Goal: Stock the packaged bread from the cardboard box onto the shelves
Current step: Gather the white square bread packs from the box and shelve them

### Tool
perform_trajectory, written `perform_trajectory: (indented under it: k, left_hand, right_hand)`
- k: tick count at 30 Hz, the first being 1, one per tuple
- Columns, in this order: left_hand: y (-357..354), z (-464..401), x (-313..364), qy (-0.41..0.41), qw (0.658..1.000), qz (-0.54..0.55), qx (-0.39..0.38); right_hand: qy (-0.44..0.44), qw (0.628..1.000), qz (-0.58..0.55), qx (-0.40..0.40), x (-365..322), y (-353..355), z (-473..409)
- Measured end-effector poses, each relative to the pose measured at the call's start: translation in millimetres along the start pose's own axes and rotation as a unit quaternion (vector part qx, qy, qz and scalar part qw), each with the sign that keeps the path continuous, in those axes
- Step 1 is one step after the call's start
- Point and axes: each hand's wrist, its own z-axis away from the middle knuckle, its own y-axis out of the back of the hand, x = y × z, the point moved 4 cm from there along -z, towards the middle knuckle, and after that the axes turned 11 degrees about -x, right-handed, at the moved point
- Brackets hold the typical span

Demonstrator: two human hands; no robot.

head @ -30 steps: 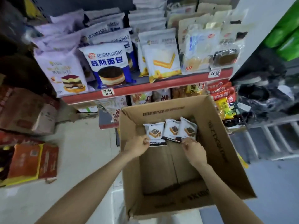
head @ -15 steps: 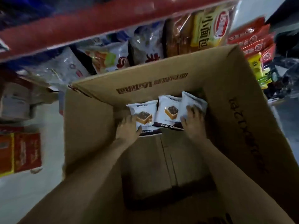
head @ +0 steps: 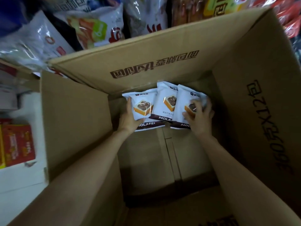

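Three white bread packs with brown bottom bands lean in a row against the far wall inside the open cardboard box (head: pixel 162 66). My left hand (head: pixel 128 119) grips the left pack (head: pixel 143 101) at its left edge and lower corner. The middle pack (head: pixel 166 103) stands between the other two, overlapped by the right one. My right hand (head: pixel 199 117) lies on the right pack (head: pixel 185 98) with fingers curled around its right edge. Both forearms reach down into the box.
Behind the box's far flap, a low shelf holds snack bags (head: pixel 91 28) in white, green and orange. Red packets (head: pixel 290 17) hang at the upper right. Red and orange cartons (head: pixel 17 142) lie on the pale floor to the left. The box's bottom is bare cardboard.
The view has dropped from the shelves deep into the box. Both hands have slid up from the packs' lower edges and closed on the outer two packs.
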Motion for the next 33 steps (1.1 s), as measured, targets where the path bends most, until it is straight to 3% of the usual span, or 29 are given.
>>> perform_trajectory:
  k: [4, 8, 12, 13, 15, 17, 21, 28, 33]
  left_hand:
    - [-2, 8, 7, -0.052, 0.997, 0.055, 0.028]
    - [-1, 11, 22, -0.031, 0.991, 0.130, 0.014]
    - [4, 32, 39, -0.036, 0.998, 0.030, -0.039]
    - [7, 39, 42, -0.031, 0.998, -0.006, -0.047]
    - [16, 56, 49, -0.012, 0.997, -0.063, -0.048]
    - [27, 76, 55, 0.000, 0.995, -0.087, -0.044]
    - [57, 129, 75, -0.049, 0.996, -0.071, -0.013]
    - [112, 232, 112, -0.146, 0.987, 0.062, 0.019]
    - [162, 296, 123, -0.222, 0.965, 0.118, 0.074]
  right_hand:
    - [-0.100, 0.974, -0.203, -0.029, 5, -5, 0]
    - [-0.210, 0.934, -0.290, -0.011, 17, -7, 2]
    - [-0.301, 0.827, -0.474, -0.025, 18, -18, 20]
    - [-0.294, 0.819, -0.492, -0.025, 15, -17, 26]
    - [-0.287, 0.838, -0.462, -0.029, 7, -10, 37]
    - [-0.260, 0.886, -0.383, -0.017, -3, 4, 52]
    - [-0.184, 0.962, -0.202, -0.006, -41, 43, 101]
    - [-0.051, 0.992, -0.115, 0.032, -111, 131, 202]
    - [0.062, 0.990, -0.118, 0.049, -169, 181, 257]
